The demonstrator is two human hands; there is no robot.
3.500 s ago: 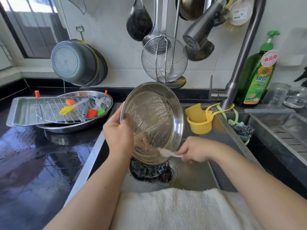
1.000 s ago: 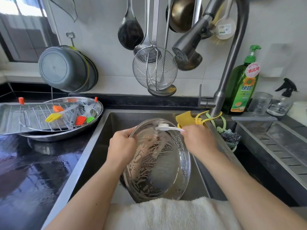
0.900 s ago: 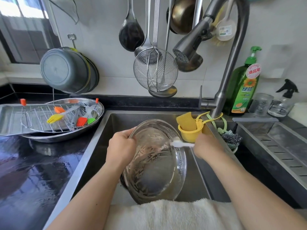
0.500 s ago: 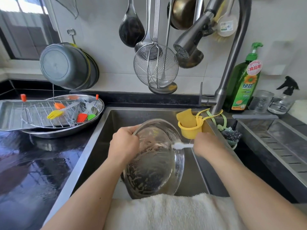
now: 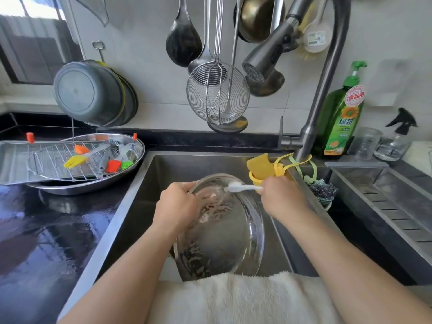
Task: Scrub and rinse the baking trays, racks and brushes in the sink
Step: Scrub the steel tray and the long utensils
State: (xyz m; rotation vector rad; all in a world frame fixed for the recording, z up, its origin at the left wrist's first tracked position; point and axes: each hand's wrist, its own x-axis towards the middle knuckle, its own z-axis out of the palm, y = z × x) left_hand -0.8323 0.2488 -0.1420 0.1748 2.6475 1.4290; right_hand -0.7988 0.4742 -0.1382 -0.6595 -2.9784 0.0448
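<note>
A round steel pan (image 5: 224, 235) streaked with suds stands tilted inside the sink (image 5: 140, 197). My left hand (image 5: 176, 206) grips its upper left rim. My right hand (image 5: 281, 197) holds a small white brush (image 5: 238, 188), whose head lies on the pan's top edge. On the counter at the left, a wire rack (image 5: 51, 162) lies over a rectangular baking tray (image 5: 11, 162) and an oval steel tray (image 5: 131, 167). Several silicone brushes (image 5: 77, 160) in yellow, orange, red and green rest on the rack.
The tap's spray head (image 5: 264, 59) hangs above the sink, with no water running. A yellow cup holding a sponge (image 5: 261, 169) hangs at the back right. Dish soap (image 5: 341, 118), ladles and a wire skimmer (image 5: 217, 94) line the wall. A white towel (image 5: 233, 298) drapes the front edge.
The pan came down from upright into the sink and now leans more on edge. My right hand moved the brush from the pan's right rim up to its top edge.
</note>
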